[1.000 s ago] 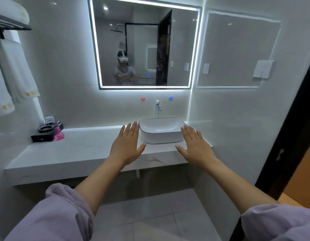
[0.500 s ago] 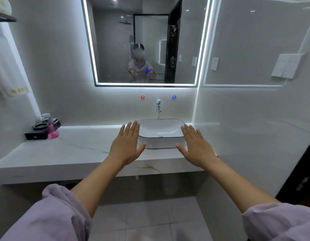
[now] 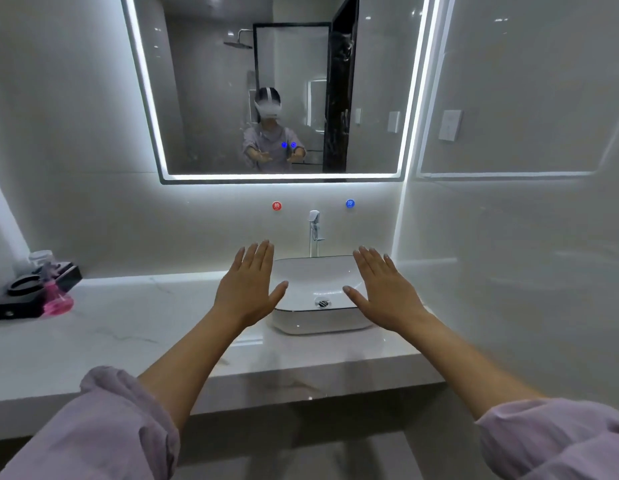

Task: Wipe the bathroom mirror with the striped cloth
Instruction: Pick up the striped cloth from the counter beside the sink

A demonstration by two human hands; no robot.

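Left hand (image 3: 247, 289) and right hand (image 3: 382, 292) hover flat, fingers spread, holding nothing, either side of the basin (image 3: 318, 320). At 12 o'clock hangs the mirror (image 3: 204, 98), its lit lower edge well above the tap (image 3: 314, 233). Bare counter (image 3: 128, 327) runs toward 9 o'clock. No striped cloth shows.

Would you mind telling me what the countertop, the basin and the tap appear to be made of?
Countertop: probably polished marble or a stone look-alike; white with faint grey veins and a glossy sheen.
Basin: likely glazed ceramic; smooth glossy white with a thin dark rim.
Tap: apparently chromed metal; silvery and reflective.
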